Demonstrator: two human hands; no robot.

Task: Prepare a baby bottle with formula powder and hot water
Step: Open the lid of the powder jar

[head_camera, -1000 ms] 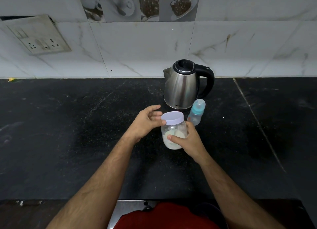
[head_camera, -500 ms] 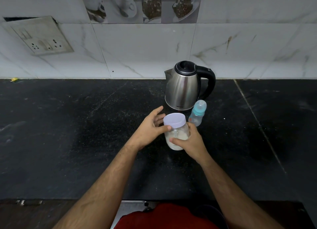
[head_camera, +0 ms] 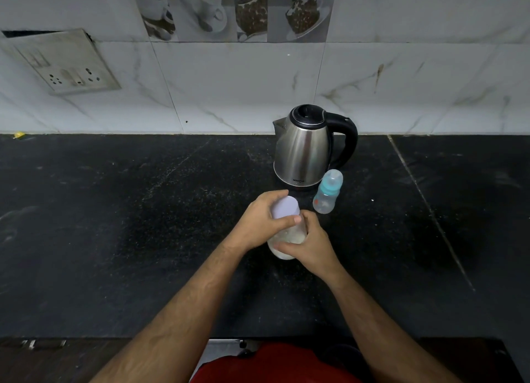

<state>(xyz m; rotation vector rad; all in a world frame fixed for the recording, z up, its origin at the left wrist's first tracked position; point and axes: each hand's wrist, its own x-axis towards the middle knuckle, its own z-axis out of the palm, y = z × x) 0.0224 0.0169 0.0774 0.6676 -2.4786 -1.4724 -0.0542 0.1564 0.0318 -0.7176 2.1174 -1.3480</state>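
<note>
- Black stone counter [head_camera: 114, 239], speckled, pale scuffs and dust marks; a thin seam runs diagonally across its right part from the back edge toward the front.
- Wall behind: white marble-look tiles [head_camera: 243, 90] with grey and brown veining, meeting the counter's back edge.
- Decorative tile strip [head_camera: 235, 10] at top of wall, greyscale pictures of cups and coffee beans.
- Socket plate [head_camera: 66, 64] on the wall, upper left, grimy, with several outlets.
- Small yellow scrap [head_camera: 19, 135] at the counter's back left corner, against the wall.
- Red garment [head_camera: 275, 365] below the counter's front edge, centre.
</note>
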